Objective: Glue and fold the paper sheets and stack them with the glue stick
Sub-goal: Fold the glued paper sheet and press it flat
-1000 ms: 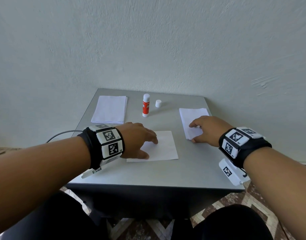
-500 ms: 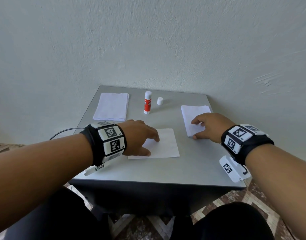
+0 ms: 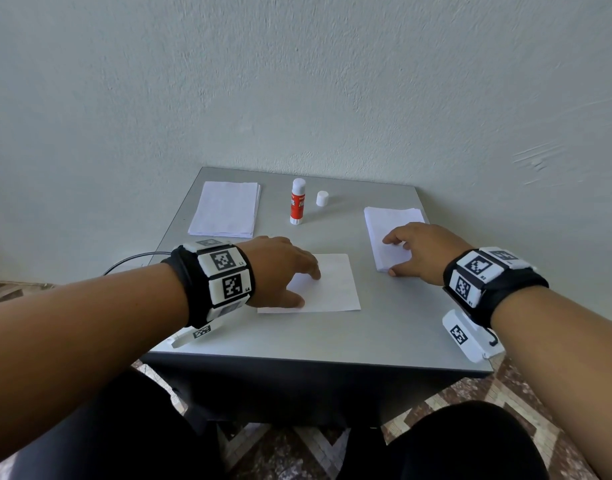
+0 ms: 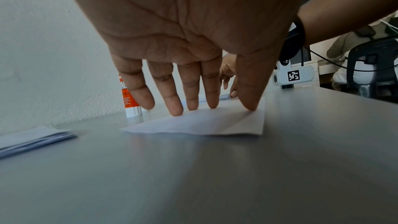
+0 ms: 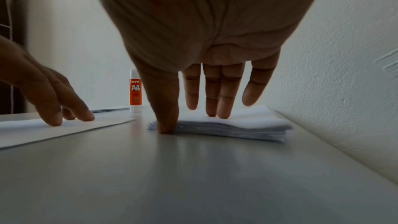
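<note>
From the head view the left hand (image 3: pixel 280 268) covers the near-left part of a single sheet (image 3: pixel 332 289) on the grey table (image 3: pixel 332 334); only the left wrist view shows its straight fingertips (image 4: pixel 176 111) and thumb pressing the paper flat. The right hand (image 3: pixel 419 251) lies on the right stack (image 3: pixel 391 220), and the right wrist view shows its fingers extended on top, thumb against the stack's edge (several layers thick). The glue stick (image 3: pixel 297 201) stands upright, well beyond both hands, its cap (image 3: pixel 322 198) just beside it. Another stack (image 3: pixel 225 209) lies far left.
</note>
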